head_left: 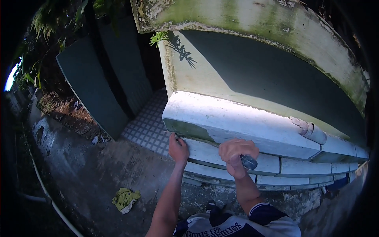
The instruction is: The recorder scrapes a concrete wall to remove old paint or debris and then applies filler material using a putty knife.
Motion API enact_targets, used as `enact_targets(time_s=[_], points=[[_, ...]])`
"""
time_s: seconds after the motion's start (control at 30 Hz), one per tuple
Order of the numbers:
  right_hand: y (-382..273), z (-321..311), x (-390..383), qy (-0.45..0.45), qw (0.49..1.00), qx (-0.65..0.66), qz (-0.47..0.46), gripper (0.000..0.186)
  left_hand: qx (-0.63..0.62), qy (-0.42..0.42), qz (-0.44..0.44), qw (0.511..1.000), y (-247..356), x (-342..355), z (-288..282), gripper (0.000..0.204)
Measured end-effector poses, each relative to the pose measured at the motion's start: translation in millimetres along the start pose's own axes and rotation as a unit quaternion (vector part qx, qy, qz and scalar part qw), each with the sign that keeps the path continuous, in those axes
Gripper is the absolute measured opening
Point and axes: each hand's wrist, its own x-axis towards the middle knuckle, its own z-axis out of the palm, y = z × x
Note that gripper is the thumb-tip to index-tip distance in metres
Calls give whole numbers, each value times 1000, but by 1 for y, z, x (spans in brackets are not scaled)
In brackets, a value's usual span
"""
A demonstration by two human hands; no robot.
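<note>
My right hand (238,154) is closed round a tool with a dark, rounded handle (248,162). The handle's end sticks out toward me, and the fist hides the tool's working part. In front of it runs a thick concrete ledge (233,114), white on top, with a green, partly whitened front face. My left hand (179,149) is at the ledge's lower left corner, fingers curled in against its underside. Something small and dark shows by those fingertips, too little to name. On the ledge at right lies a worn, pale grey roll (314,133) with a ragged end.
Stepped white slabs (292,181) descend below the ledge. Overhead curves a mossy concrete slab (244,19). A green panel (90,85) leans at left beside a checked tile floor (152,122). A yellow-green cloth (126,200) lies on the ground; a pale hose (53,203) runs along the left.
</note>
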Motion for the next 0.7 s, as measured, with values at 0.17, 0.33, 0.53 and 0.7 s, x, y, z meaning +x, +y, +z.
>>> enact_targets(time_s=[0.17,0.33,0.53,0.7], points=[[-24,0,-20,-19,994,-4,-103,53,-23,0,-2,1000,6,5,-4,30],[2,-9,-18,-21,998,-13,-54,49,-27,10,8,1000,7,2,-4,21],[-25,-10,-34,-81,994,-60,-38,42,-36,18,20,999,11,2,0,19],[-30,-19,-29,-124,986,-45,-100,39,-20,18,19,999,0,3,-2,19]])
